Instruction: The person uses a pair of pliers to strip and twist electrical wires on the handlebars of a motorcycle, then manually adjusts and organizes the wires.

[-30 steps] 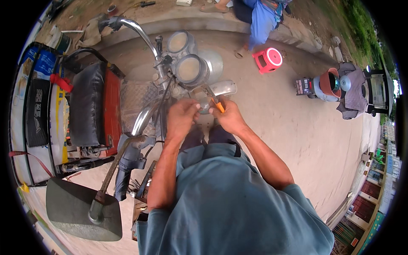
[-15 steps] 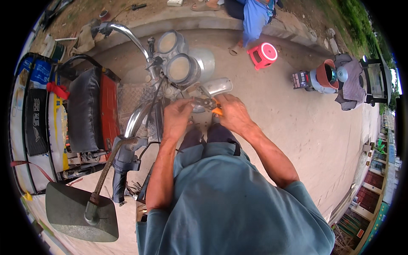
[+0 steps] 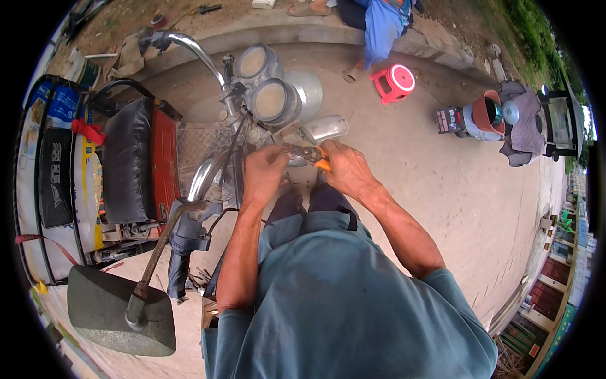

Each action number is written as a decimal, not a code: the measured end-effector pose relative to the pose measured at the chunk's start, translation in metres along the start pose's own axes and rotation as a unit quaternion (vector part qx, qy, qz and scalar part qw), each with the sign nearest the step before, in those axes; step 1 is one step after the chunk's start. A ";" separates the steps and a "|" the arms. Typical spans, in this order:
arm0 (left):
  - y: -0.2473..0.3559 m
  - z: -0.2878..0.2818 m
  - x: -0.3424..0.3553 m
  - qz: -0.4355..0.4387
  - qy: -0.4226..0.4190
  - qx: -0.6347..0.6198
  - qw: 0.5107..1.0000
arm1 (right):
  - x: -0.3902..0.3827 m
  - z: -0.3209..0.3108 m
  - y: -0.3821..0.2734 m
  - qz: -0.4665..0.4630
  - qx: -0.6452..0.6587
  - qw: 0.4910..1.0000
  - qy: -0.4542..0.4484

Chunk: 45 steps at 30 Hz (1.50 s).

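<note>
Orange-handled pliers (image 3: 309, 153) in the right hand (image 3: 350, 169), beside a chrome handlebar (image 3: 203, 174)

The right hand's fingers are wrapped round the grips; the metal head points left toward the left hand (image 3: 265, 169). That hand's fingers are bent close together at the tip; whether they pinch anything, I cannot tell. Just beyond stand two round gauges (image 3: 270, 101) with dusty, tan faces and a smooth, silvery rounded piece (image 3: 329, 127).

Left of the handlebar sits a creased black seat (image 3: 129, 161) on a red panel (image 3: 166, 167); near left, a dull, rounded-corner mirror (image 3: 120, 309).

Pale, scuffed concrete ground (image 3: 442, 221) opens wide to the right, bounded on the far side by a rough kerb (image 3: 297, 38). A glossy red stool (image 3: 394, 83) stands short of that edge.

Far right, a reddish-brown bucket (image 3: 487, 112) has something teal showing at its mouth, too small to identify.
</note>
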<state>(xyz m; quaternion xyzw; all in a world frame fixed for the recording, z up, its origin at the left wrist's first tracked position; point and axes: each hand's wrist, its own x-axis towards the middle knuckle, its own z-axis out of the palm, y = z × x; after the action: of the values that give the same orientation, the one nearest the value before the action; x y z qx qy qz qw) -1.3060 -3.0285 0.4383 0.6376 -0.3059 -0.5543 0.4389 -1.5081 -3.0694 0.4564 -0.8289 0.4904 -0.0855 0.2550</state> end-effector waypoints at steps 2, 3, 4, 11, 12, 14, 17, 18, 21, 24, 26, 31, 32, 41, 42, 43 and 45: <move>-0.003 0.000 0.001 -0.002 0.001 0.001 1.000 | -0.001 0.001 0.001 0.002 -0.007 1.000 -0.003; -0.003 0.000 0.001 -0.003 0.000 0.001 1.000 | -0.001 0.001 0.001 0.000 -0.013 1.000 -0.001; -0.002 0.001 0.001 -0.003 0.001 0.003 1.000 | -0.001 0.002 0.002 -0.003 -0.018 1.000 0.001; -0.002 0.002 0.000 0.002 -0.003 -0.026 1.000 | 0.000 0.018 0.015 0.013 -0.041 0.999 -0.007; 0.000 0.001 -0.001 -0.003 -0.005 -0.028 1.000 | 0.000 0.021 0.016 0.011 -0.042 0.999 0.004; -0.003 0.001 0.001 0.005 -0.015 -0.023 1.000 | -0.001 0.025 0.018 0.008 -0.043 0.999 0.027; -0.003 0.000 0.000 0.032 -0.008 0.012 0.999 | 0.000 0.020 0.010 0.050 -0.022 0.998 0.042; -0.004 -0.001 -0.002 0.041 -0.003 0.031 0.999 | -0.001 0.023 0.009 0.070 -0.005 0.996 0.056; 0.004 0.002 0.005 0.065 -0.016 0.067 0.996 | -0.001 0.029 0.005 0.129 0.048 0.987 0.088; 0.009 0.005 0.010 0.105 -0.012 0.066 0.992 | 0.002 0.031 0.001 0.189 0.102 0.970 0.112; 0.016 0.004 0.005 0.083 0.011 0.088 0.993 | 0.006 0.041 0.007 0.235 0.137 0.952 0.139; -0.041 -0.029 0.005 0.054 0.048 0.001 0.997 | 0.022 -0.058 0.135 0.261 0.273 0.886 0.269; -0.034 -0.026 0.002 0.032 0.042 -0.049 0.997 | 0.017 -0.059 0.126 0.237 0.282 0.898 0.241; -0.020 -0.003 0.005 -0.006 0.028 -0.213 0.977 | 0.015 0.041 0.009 0.118 0.641 0.756 0.056; -0.017 -0.003 0.004 -0.006 0.035 -0.224 0.974 | 0.021 0.044 0.001 0.104 0.643 0.758 0.045; -0.015 -0.002 0.003 -0.006 0.043 -0.234 0.971 | 0.026 0.045 -0.003 0.090 0.645 0.758 0.034; -0.015 -0.002 0.002 -0.007 0.050 -0.236 0.970 | 0.034 0.042 -0.007 0.084 0.652 0.754 0.009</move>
<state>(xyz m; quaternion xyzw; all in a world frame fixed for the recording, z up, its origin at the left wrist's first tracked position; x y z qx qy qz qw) -1.3053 -3.0238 0.4237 0.5449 -0.1392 -0.5811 0.5883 -1.4691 -3.0811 0.4205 -0.4163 0.3861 -0.3701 0.7353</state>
